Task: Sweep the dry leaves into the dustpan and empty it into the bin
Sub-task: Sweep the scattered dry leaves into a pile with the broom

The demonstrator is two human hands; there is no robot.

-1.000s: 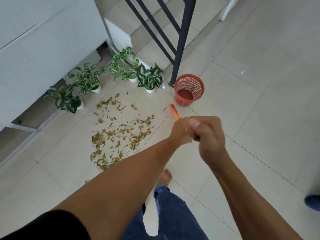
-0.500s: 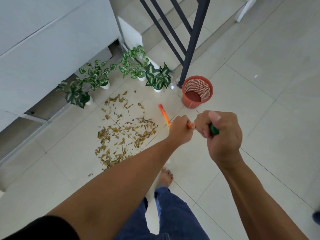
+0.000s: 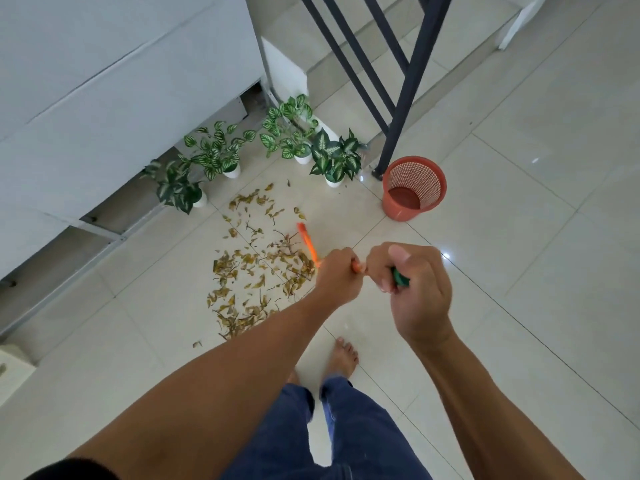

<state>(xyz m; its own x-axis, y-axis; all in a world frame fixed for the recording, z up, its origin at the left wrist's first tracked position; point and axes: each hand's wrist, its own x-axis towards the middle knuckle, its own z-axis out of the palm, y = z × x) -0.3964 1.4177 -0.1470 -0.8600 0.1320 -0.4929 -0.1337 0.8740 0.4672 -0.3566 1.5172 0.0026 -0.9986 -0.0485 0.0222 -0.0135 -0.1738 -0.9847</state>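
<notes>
Dry leaves [image 3: 256, 268] lie scattered on the pale floor tiles in front of me. A red mesh bin [image 3: 412, 188] stands upright to their right, by the foot of the railing post. My left hand [image 3: 337, 277] is closed around a thin orange handle [image 3: 306, 242], whose far end points over the right edge of the leaves. My right hand [image 3: 414, 289] sits just right of the left, fisted on a green grip [image 3: 400, 278]. A short orange stretch shows between the fists. No dustpan or broom head is visible.
Several potted plants [image 3: 214, 150] in white pots line the wall and step behind the leaves. A dark metal stair railing [image 3: 408, 81] rises beside the bin. My bare foot [image 3: 343, 358] and blue trouser legs are below my hands. A white box corner [image 3: 14, 365] sits at the left.
The orange handle's far end has swung left, from near the bin toward the leaves. Both fists stay closed; the green grip now shows in the right one.
</notes>
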